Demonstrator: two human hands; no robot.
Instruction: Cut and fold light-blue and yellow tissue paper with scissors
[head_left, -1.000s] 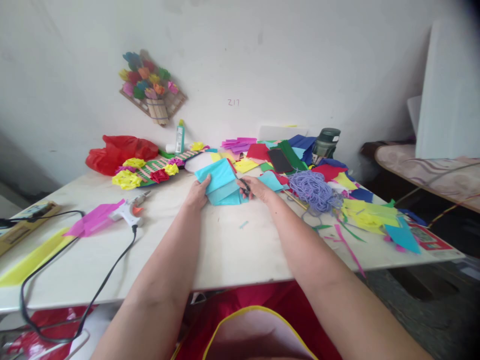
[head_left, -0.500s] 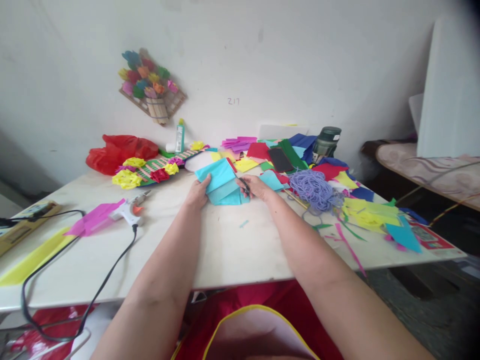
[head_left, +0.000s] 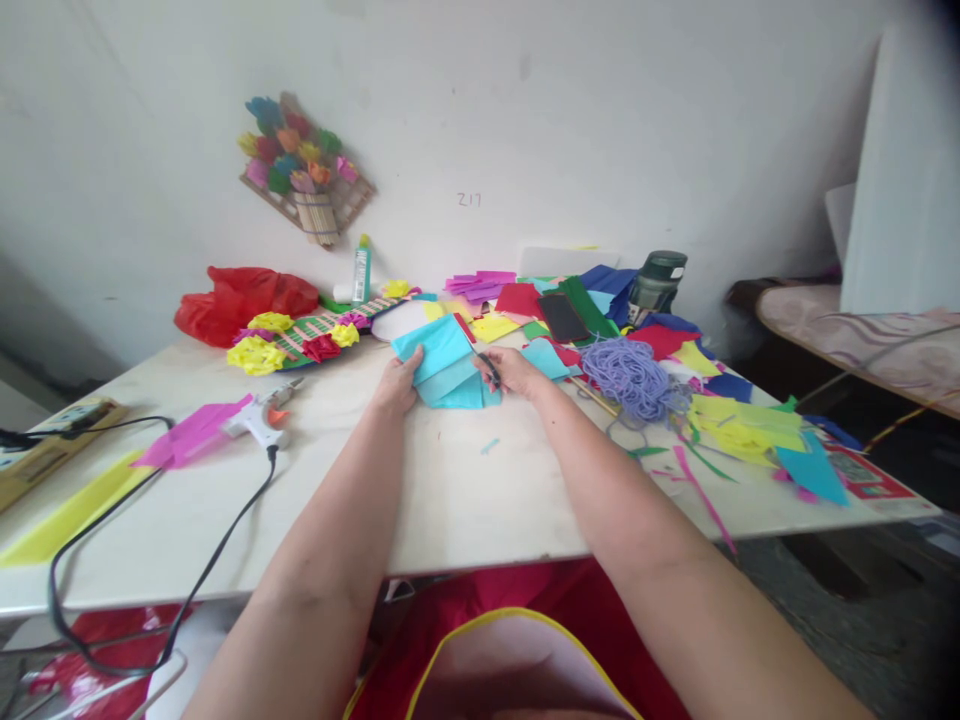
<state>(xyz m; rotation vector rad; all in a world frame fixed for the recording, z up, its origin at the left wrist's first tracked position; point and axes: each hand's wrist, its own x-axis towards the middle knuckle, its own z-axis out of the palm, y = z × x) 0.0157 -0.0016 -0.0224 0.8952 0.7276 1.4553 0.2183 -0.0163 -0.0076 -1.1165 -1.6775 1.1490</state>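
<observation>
My left hand is closed on the left edge of a folded light-blue sheet of paper, its thumb lying on top. At the sheet's right side, my right hand grips a pair of scissors with dark handles. The blades lie at the paper's right edge; I cannot tell how far apart they are. Part of the sheet hangs in a lower flap toward me. A small light-blue scrap lies on the white table below the hands.
A glue gun with a black cord lies at left near a power strip. Purple yarn, a phone, coloured paper and a dark jar crowd the right. A flower-decorated piece sits behind, beside a bottle.
Both hands keep their hold on the paper and scissors, almost in the same place. The whole view has shifted very slightly.
</observation>
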